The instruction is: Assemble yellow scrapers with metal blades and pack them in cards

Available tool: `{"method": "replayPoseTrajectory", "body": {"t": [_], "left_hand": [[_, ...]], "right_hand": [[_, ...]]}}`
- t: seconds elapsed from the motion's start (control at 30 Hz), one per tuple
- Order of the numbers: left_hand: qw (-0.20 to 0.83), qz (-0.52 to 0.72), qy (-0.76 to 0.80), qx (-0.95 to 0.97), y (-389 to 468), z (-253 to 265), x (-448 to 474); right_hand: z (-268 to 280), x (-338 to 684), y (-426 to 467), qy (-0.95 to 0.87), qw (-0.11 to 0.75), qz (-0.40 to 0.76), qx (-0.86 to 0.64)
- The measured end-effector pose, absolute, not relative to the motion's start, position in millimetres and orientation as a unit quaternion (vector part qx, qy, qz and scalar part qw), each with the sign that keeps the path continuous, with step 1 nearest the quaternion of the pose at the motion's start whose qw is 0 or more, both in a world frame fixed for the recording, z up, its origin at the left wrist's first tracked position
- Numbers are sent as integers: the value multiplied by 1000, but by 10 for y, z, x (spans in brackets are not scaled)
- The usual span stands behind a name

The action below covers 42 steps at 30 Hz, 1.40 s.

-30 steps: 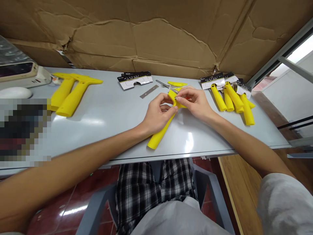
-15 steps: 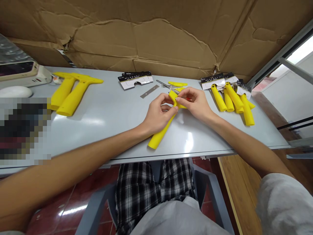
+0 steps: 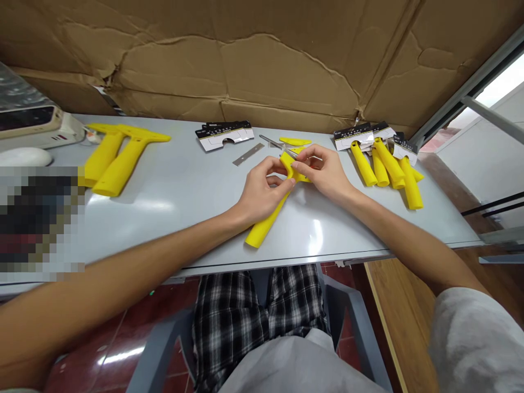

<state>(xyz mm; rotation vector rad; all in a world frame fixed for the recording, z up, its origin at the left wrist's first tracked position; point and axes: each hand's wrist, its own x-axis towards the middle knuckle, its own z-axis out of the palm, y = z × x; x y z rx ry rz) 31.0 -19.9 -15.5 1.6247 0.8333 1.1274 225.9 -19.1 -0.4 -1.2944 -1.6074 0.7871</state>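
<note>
A yellow plastic scraper handle (image 3: pixel 268 221) lies slanted in front of me, its hollow grip towards the table's front edge. My left hand (image 3: pixel 264 188) is closed round it just below the head. With thumb and fingers pinched together, my right hand (image 3: pixel 321 169) works at the head; a tiny shiny bit shows at the fingertips, too small to name. Just behind the hands lie a pointed metal tool (image 3: pixel 272 142), partly hidden, and a yellow plastic piece (image 3: pixel 295 141). A flat metal blade (image 3: pixel 248 155) rests left of them.
Two yellow scrapers (image 3: pixel 123 164) lie at the left, near a white mouse (image 3: pixel 25 157) and a white device (image 3: pixel 41 128). Black-and-white cards (image 3: pixel 225 135) lie at the back. Several carded yellow handles (image 3: pixel 393 161) are at the right. Cardboard (image 3: pixel 286 65) stands behind the table.
The view has shifted slightly. My right fingers have moved a little at the scraper head; my left hand keeps its hold on the handle.
</note>
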Motion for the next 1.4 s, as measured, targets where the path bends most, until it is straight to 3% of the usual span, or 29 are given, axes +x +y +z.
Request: {"method": "replayPoseTrajectory", "body": {"t": [0.17,0.33,0.47,0.93,1.07,1.27,1.4], "left_hand": [[549,461,391,578,-88,-103,286],[568,487,401,529,113,-123,227],[559,496,423,512,153,-133,227],[510,540,459,488,109,5,259],[512,542,462,481,117,-4,261],[526,540,463,466,128,-17,266],[516,539,464,477,102,-2,275]], "right_hand": [[121,2487,-156,-691,416,199,-556],[119,2749,-101,-749,250,27,-613],[82,2790,-90,-759,149,25,-634],[198,2891,-107,-741,78,35,-667],[228,2907,-108,-742,169,56,-646],[234,2976,24,-636,511,123,-565],[211,3081,159,-582,624,116,-508]]}}
